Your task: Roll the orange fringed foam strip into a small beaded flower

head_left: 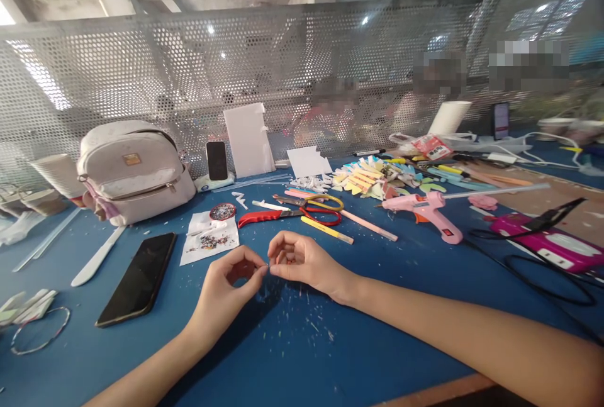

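My left hand [232, 284] and my right hand [302, 260] meet fingertip to fingertip above the blue table [302, 356]. Thumb and forefinger are pinched on each hand, and whatever is between them is too small to make out. Small pale scraps lie scattered on the table beneath my hands. Just beyond my left hand is a white paper sheet [191, 250] bearing a pile of tiny dark and coloured bits [211, 242]. A small round red-rimmed dish [222, 211] sits at its top edge. Behind my right hand lie red-and-yellow-handled scissors [325, 209], a red-handled tool [259, 217] and a yellow pen [326, 229].
A black phone [139, 278] and a white plastic knife [98, 257] lie to the left, before a pale backpack [132, 171]. To the right are a pink glue gun [436, 213], a magenta power strip [547, 240] with black cables, and heaped paper strips [372, 177].
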The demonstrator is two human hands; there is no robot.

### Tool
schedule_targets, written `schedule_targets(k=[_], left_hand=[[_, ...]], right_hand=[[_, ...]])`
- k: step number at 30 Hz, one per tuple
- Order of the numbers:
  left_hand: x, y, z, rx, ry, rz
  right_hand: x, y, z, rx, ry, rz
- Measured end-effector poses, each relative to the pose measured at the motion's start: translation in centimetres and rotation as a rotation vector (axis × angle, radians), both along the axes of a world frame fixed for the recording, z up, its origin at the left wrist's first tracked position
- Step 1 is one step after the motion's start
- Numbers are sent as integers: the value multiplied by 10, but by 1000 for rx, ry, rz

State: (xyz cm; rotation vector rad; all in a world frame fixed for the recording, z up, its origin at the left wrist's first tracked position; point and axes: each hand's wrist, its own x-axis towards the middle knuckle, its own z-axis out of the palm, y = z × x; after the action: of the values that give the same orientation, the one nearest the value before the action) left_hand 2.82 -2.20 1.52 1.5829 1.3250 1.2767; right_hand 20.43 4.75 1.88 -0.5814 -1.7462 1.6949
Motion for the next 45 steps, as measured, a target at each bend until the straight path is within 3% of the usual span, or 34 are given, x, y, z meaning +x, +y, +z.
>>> schedule_targets(k=[18,33,45], left_hand=[[-1,5,1,-80,-100,30],[0,5,3,-108,-112,45],[0,6,1,-144,-171,-8]], right_hand=[[1,3,-6,-27,18,36],[3,5,0,150,-32,7],[2,8,-6,174,-50,-44]])
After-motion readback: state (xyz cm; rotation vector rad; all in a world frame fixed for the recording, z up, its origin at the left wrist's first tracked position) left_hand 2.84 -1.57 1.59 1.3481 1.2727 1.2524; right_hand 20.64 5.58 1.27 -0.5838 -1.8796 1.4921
